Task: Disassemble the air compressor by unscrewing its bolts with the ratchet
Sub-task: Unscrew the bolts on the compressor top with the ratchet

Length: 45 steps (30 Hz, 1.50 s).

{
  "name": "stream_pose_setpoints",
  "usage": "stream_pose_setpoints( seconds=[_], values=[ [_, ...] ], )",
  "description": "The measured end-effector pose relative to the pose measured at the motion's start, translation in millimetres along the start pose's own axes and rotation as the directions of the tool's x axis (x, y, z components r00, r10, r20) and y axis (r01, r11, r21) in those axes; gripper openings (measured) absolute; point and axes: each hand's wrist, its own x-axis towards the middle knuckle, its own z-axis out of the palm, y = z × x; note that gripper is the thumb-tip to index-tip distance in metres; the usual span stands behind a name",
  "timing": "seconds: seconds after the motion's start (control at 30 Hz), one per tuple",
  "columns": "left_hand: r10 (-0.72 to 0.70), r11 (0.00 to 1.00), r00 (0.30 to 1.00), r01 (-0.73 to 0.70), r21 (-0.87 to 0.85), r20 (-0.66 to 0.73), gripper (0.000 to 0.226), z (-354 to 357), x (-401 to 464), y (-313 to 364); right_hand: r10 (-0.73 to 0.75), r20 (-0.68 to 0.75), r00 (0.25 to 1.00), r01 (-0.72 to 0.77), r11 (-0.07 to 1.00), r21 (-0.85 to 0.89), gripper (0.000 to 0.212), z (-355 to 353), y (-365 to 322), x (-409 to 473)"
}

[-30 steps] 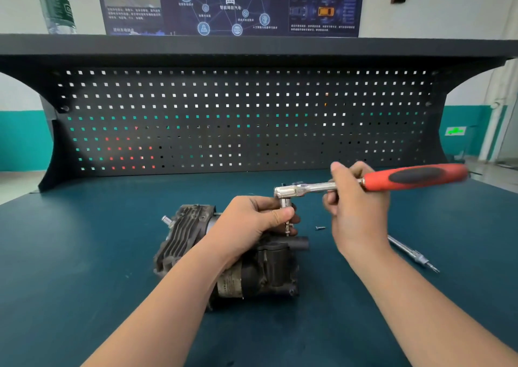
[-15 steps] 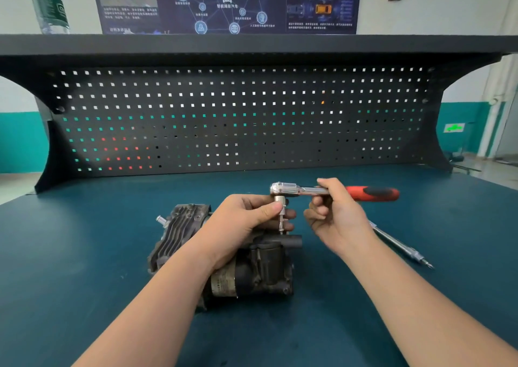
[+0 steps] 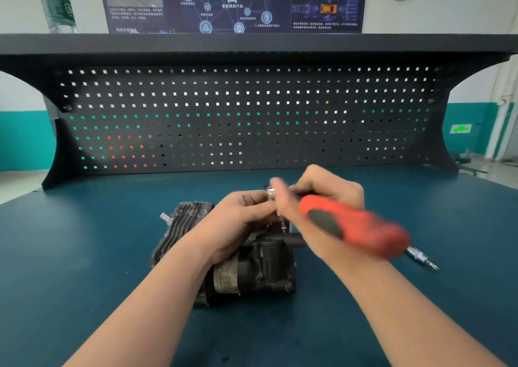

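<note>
On the teal workbench [image 3: 84, 254], seen from the head camera, the air compressor [image 3: 252, 271] lies near the middle, its ribbed cylinder head [image 3: 182, 223] turned to the left and its dark motor housing toward the viewer. The left hand [image 3: 238, 223] rests on top of the compressor body, and its thumb and fingers curl in around the upright extension under the ratchet head [image 3: 271, 192], pinching it so it stands straight on the bolt. The bolt itself is hidden behind the fingers. The right hand [image 3: 322, 198] is wrapped around the ratchet shank just behind the head, while the red and black ratchet handle [image 3: 353, 226] points toward the viewer and to the right, heavily blurred by motion. A spare metal extension bar [image 3: 421, 259] lies on the bench to the right, just past the handle's end. Behind, a perforated back panel [image 3: 252, 114] spans the bench, with a water bottle [image 3: 57, 4] on the shelf above.

The step in hand looks like spinning out one bolt on the compressor's top. To do it well, the left hand should keep the extension plumb and pressed down so the socket does not ride off the bolt head, and the swings should stay short and level. Gripping nearer the handle would give more leverage if the bolt is stiff. The compressor may shift unless held firmly.
</note>
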Motion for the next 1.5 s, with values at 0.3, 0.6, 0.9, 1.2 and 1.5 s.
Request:
stream_pose_setpoints(
  seconds=[0.3,0.6,0.9,1.2,1.5],
  values=[
    [-0.040,0.999,0.991,0.039,-0.012,-0.127,0.029,4,8,-5,0.923,0.294,0.248,-0.578,-0.102,0.809,0.027,4,76,0],
    [-0.039,0.999,0.989,0.038,-0.010,-0.141,0.029,1,6,-4,0.224,-0.191,0.956,-0.234,0.972,-0.033,0.043,-6,25,11],
    [-0.081,0.991,0.997,0.081,-0.110,0.001,0.030,1,3,1,0.657,-0.101,0.747,-0.519,0.671,0.529,0.035,-12,41,14],
    [-0.033,0.998,0.981,0.041,0.039,-0.191,0.021,7,5,-2,0.849,0.046,0.526,-0.536,0.289,0.793,0.028,-2,59,12],
    [0.011,1.000,1.000,-0.011,-0.005,-0.014,0.019,2,-1,1,-0.068,0.052,0.996,0.072,0.994,-0.083,0.038,-9,7,2]
  ],
)
